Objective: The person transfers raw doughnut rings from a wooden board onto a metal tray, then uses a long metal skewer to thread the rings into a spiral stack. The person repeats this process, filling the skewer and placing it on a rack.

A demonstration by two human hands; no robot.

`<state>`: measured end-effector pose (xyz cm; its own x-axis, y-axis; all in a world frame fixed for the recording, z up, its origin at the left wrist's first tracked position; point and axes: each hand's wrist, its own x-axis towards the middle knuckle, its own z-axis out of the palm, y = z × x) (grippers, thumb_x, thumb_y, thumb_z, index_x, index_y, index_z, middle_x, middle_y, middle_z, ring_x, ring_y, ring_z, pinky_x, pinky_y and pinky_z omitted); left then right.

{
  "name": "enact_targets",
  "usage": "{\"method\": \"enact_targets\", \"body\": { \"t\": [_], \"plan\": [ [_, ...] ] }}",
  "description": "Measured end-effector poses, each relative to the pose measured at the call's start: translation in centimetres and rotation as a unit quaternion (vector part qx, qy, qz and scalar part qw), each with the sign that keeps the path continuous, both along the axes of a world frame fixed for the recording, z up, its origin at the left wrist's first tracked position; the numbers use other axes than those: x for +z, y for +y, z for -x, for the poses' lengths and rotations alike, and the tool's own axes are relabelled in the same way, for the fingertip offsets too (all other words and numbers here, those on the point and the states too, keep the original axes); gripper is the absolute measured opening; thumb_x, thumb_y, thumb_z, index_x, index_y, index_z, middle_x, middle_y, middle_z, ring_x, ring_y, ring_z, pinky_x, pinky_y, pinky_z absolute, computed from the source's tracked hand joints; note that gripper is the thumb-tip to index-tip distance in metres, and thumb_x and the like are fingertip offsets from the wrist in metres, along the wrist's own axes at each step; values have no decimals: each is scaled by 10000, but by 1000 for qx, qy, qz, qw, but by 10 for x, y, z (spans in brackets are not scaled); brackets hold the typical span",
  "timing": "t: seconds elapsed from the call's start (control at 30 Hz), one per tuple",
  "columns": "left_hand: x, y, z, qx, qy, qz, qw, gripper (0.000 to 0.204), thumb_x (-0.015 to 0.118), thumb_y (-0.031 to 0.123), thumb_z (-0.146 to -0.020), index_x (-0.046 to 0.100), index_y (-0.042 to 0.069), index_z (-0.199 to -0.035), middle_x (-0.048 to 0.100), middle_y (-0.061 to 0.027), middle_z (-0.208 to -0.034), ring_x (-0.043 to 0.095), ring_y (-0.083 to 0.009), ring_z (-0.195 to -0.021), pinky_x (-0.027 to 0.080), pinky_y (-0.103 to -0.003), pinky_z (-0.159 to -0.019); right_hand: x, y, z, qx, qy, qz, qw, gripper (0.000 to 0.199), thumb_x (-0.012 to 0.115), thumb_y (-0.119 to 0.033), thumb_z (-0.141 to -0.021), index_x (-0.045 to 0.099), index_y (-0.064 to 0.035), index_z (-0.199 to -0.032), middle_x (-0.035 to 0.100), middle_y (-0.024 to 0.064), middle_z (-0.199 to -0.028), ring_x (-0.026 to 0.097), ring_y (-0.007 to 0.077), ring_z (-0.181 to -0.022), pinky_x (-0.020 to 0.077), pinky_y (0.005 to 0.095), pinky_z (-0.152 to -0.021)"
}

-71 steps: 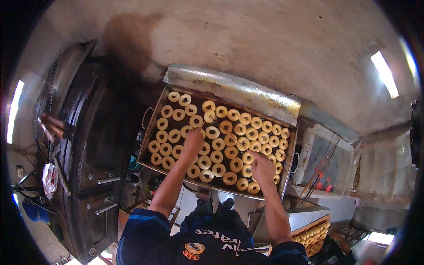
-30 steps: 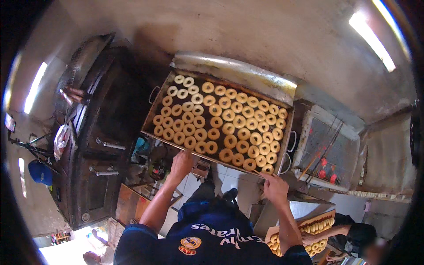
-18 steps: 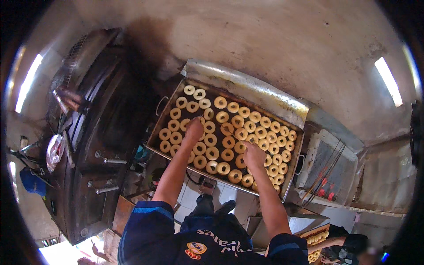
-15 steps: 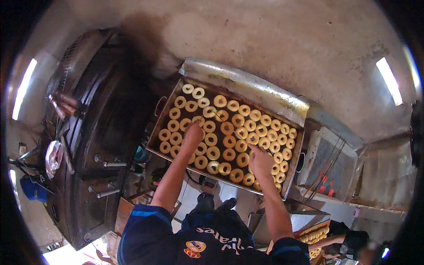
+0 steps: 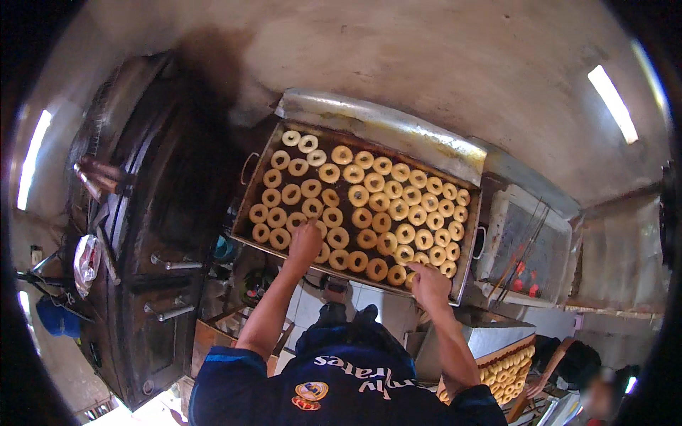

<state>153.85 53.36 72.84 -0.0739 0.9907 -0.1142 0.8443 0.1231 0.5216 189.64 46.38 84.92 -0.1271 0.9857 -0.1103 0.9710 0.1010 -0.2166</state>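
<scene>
Many ring doughnuts (image 5: 398,209) float close together in dark oil inside a wide rectangular metal frying pan (image 5: 245,213). Most are golden; a few at the far left corner, such as a pale doughnut (image 5: 290,138), look lighter. My left hand (image 5: 305,241) hovers over the near-left part of the pan, closed, its fingers among the doughnuts. Over the near-right edge is my right hand (image 5: 430,285), also closed, fingertips pointing at the nearest doughnuts. Whatever thin thing either hand grips is too small to make out.
A dark oven-like cabinet (image 5: 160,284) with metal handles stands at left. A bent metal sheet (image 5: 383,124) lines the pan's far side. To the right lie a mesh-bottomed tray (image 5: 522,234) and thin rods (image 5: 522,248). At lower right, a person is beside a tray of doughnuts (image 5: 508,376).
Both hands have drawn back toward me, to the pan's near side. Some doughnuts have shifted or been turned in the middle. The whole view has tilted slightly.
</scene>
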Motion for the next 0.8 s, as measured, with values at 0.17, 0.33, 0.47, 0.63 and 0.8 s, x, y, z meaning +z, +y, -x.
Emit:
{"method": "enact_targets", "body": {
  "t": [0.17, 0.33, 0.47, 0.63, 0.8],
  "plan": [
    [3, -30, -21, 8, -16, 16, 1000, 344, 597, 30, -1001, 699, -65, -1316, 721, -340, -1100, 700, -530, -1032, 571, -600, -886, 3, -27, -18, 8, 53, 6, 999, 410, 702, -159, -946, 802, -293, -1321, 802, 140, -1023, 779, 357, -958, 622, 508, -810],
    [2, -73, -35, 42, -12, 13, 999, 313, 593, 67, -1001, 717, -43, -1267, 729, -331, -1073, 686, -546, -1057, 533, -645, -891, 4, -47, -35, 26, 14, -4, 1000, 390, 684, -163, -955, 823, -308, -1290, 800, 142, -1001, 780, 370, -887, 621, 514, -774],
    [18, -87, -43, -9, -14, 37, 999, 271, 573, 83, -1002, 688, -28, -1221, 711, -346, -1193, 675, -548, -1129, 542, -638, -952, 19, -64, -49, 39, 8, 2, 999, 409, 716, -186, -934, 791, -293, -1322, 794, 137, -1045, 783, 359, -910, 625, 510, -761],
    [56, -141, -47, 15, -29, 2, 999, 219, 562, 83, -1002, 684, -20, -1152, 740, -316, -1094, 696, -547, -1112, 560, -634, -974, 43, -87, -85, 64, -35, 42, 996, 434, 721, -187, -909, 778, -283, -1328, 780, 147, -1084, 791, 346, -863, 631, 511, -714],
    [67, -142, -63, -118, 48, 74, 989, 346, 579, 72, -985, 672, -13, -1308, 731, -338, -1163, 739, -526, -1060, 613, -617, -916, 51, -90, -105, 143, -84, 3, 986, 381, 674, -177, -930, 797, -237, -1285, 739, 126, -950, 779, 345, -830, 630, 496, -696]
  ]
}}
